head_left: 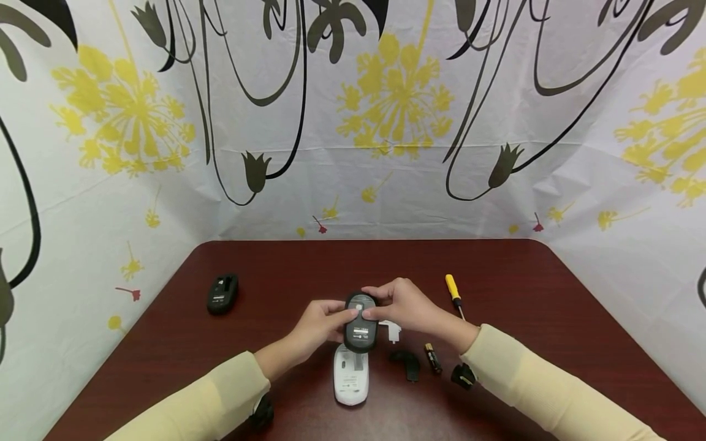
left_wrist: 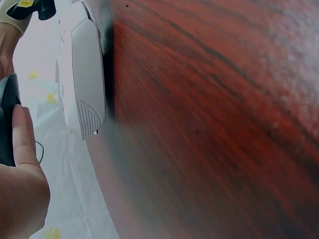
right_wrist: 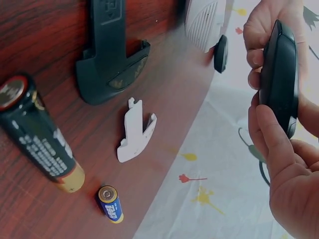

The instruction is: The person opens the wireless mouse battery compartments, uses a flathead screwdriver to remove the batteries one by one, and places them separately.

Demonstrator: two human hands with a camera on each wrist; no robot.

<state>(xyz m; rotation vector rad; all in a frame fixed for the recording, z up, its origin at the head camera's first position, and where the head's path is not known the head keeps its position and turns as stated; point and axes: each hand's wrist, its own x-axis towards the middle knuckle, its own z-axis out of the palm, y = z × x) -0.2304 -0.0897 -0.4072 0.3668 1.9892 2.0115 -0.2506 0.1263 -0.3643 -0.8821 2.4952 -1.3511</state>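
Observation:
Both hands hold a black computer mouse (head_left: 361,340) over the table, its underside with labels facing up toward the head camera. The left hand (head_left: 317,321) grips its left side, thumb on the underside. From the right, the right hand (head_left: 405,306) pinches the far end, its thumb also on the underside. In the right wrist view, fingers of both hands wrap the mouse's edges. Just below it in the head view, a white mouse (head_left: 351,380) lies upside down, its far end overlapped by the black one.
Right of the hands lie a white battery cover (head_left: 393,331), a black battery cover (head_left: 411,365) and a black-and-gold battery (head_left: 432,358). A blue battery (right_wrist: 110,204) shows in the right wrist view. Farther back are a yellow-handled screwdriver (head_left: 453,286) and, leftward, another black mouse (head_left: 223,294).

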